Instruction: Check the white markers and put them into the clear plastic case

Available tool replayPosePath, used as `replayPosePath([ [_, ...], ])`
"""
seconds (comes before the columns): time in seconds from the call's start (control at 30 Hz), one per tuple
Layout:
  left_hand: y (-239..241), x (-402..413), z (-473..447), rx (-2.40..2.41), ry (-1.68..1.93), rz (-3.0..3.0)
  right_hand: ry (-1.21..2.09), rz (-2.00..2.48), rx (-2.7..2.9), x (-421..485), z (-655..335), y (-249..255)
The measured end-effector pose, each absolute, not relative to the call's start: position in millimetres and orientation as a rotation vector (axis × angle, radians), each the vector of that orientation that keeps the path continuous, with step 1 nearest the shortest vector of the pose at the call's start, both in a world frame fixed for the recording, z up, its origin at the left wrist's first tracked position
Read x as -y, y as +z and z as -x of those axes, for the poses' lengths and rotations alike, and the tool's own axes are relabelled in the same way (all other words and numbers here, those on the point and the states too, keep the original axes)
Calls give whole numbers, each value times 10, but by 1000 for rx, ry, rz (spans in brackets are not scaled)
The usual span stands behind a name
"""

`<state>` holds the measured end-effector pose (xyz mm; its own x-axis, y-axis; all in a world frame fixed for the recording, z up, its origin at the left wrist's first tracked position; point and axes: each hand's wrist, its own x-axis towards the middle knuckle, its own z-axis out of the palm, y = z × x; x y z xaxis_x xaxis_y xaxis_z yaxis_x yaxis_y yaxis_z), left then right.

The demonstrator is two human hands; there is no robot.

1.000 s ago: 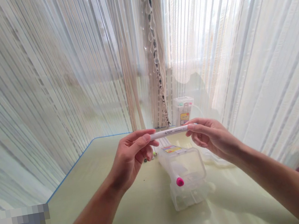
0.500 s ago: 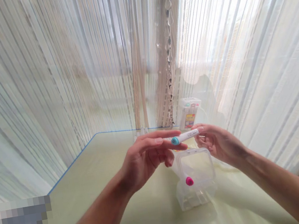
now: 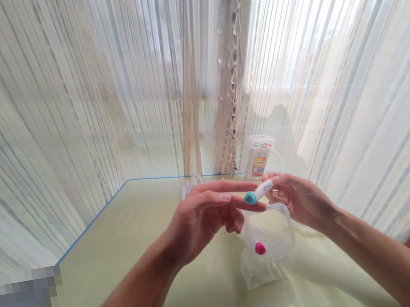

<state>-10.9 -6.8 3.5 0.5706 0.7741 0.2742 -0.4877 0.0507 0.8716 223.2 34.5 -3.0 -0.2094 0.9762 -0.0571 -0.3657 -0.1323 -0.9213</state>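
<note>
1. Marker (image 3: 261,190) with the teal cap is in the air, just above the clear box (image 3: 256,270). It is tilted, with the capped end lower and pointing toward you.
2. Your right hand (image 3: 301,200) pinches the marker's far end between thumb and fingertips. As far as I can judge, this hand alone carries it.
3. Your left hand (image 3: 203,216) is loosely spread, fingers stretched out toward the teal cap. One finger runs above the cap and another passes beneath it. I cannot tell whether either one touches it.
4. You have the box lying open on the table (image 3: 146,247), directly under both hands. One pink marker (image 3: 260,248) is inside it, near the front wall. Through the clear sides the rest of the box looks bare.
5. Judging by how things lie, one marker is in the box and the teal one is not; it is up in your hand, clear of the rim.
6. You also have a few white markers (image 3: 190,183) lying at the far edge of the table, against the curtain (image 3: 65,119) and well apart from the box.
7. Behind your right hand a tub (image 3: 259,154) stands upright; what it holds is too blurred to tell.
</note>
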Motion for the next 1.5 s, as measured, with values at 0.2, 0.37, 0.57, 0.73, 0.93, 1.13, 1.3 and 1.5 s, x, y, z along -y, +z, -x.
replayPosePath([
  [0.2,32,66,117,-294,974,-1170,1585,884,1034,-356,-2243,-38],
  [0.37,46,68,117,-298,973,-1171,1570,895,1041,-342,-2236,-22],
  [0.57,42,63,117,-306,982,-1170,1564,901,1050,-339,-2241,-15],
  [0.73,27,36,133,-335,1022,-1170,1530,890,1070,-362,-2252,-30],
  [0.93,-6,-48,163,-530,1153,-1212,1439,802,1146,-379,-2284,-44],
  [1.13,-88,-144,179,-841,1260,-1338,1181,741,1271,-291,-2252,-11],
  [1.3,-164,-212,164,-915,1267,-1335,958,680,1421,-150,-2150,20],
  [1.5,-215,-230,151,-924,1211,-1297,770,642,1548,-53,-2082,-17],
])
